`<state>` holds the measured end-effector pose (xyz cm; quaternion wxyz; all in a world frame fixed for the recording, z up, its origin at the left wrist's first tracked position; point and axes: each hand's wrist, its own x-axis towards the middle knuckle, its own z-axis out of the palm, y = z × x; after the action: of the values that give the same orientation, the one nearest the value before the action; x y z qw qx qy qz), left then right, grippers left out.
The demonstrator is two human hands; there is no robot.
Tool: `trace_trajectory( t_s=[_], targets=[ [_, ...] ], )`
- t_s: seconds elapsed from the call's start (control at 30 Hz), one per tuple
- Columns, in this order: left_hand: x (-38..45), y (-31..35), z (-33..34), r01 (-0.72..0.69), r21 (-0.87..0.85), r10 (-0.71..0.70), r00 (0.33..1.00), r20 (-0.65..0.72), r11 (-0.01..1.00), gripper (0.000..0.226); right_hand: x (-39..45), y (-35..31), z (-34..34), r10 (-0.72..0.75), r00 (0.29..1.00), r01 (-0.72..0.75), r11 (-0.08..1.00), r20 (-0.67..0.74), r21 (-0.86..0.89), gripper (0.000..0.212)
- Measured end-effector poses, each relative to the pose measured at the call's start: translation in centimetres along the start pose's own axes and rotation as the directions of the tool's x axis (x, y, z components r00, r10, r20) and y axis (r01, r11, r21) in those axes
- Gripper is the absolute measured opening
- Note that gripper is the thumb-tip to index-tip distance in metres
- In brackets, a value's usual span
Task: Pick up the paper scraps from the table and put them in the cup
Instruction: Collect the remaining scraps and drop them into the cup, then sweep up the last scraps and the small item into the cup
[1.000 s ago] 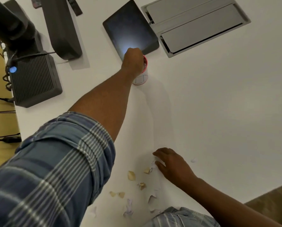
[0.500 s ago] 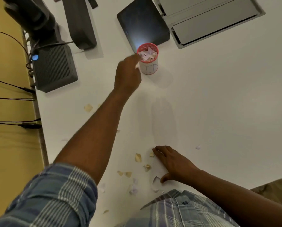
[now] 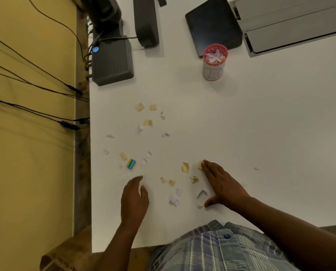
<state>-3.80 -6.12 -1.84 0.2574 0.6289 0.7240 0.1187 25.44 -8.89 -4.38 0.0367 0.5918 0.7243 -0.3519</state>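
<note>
Left hand (image 3: pixel 134 200): laid low over the near part of the white desk (image 3: pixel 261 124), fingers loosely together and relaxed, nothing held. Right hand (image 3: pixel 221 184): spread flat on the desk, fingers straight, thumb splayed toward a curled white scrap (image 3: pixel 201 197); its fingertips touch a tan scrap (image 3: pixel 199 166). Paper scraps (image 3: pixel 147 122): tan and white pieces, scattered over the near-left part of the desk, some lying between the two hands, one white piece (image 3: pixel 256 168) set apart to the right. Cup (image 3: pixel 214 62): red-rimmed, upright, well apart from both hands toward the far edge, already heaped with scraps. Blue-and-yellow eraser-like block (image 3: pixel 131 163): seen among the scraps, beyond the left hand. Dark tablet (image 3: pixel 212 24): flat, just behind the cup. Ribbed grey box (image 3: pixel 112 61): at the far left, cables attached.
</note>
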Motion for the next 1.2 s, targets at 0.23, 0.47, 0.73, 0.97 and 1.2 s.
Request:
trace_trajectory(
  t_s=[0.23,0.47,0.73,0.97,1.2],
  targets=[
    [-3.8,-3.6,0.4,0.341,0.12,-0.359,0.915,0.185,0.932,0.084,-0.8,-1.2,1.8,0.008,1.0,-0.008,0.999,0.002,-0.048,0.131],
    [-3.3,-1.7,2.0,0.366,-0.086,-0.349,0.923,0.164,0.927,0.061,0.5,-4.4,2.4,0.211,0.962,-0.178,0.966,-0.174,0.187,0.099],
    [-0.7,3.1,3.8,0.159,-0.192,-0.096,0.95,0.298,0.968,0.054,4.5,-6.6,0.3,0.153,0.966,-0.119,0.979,-0.211,0.163,0.052],
    [-0.9,1.9,2.9,0.028,0.065,-0.047,0.95,0.308,0.997,0.109,3.9,-5.3,-1.4,0.348,0.918,-0.327,0.936,-0.189,0.133,0.099],
    [-2.1,1.5,4.8,0.063,-0.056,-0.039,0.934,0.355,0.996,0.124,4.0,-6.9,1.0,0.329,0.943,-0.32,0.939,-0.056,0.127,0.12]
  ],
)
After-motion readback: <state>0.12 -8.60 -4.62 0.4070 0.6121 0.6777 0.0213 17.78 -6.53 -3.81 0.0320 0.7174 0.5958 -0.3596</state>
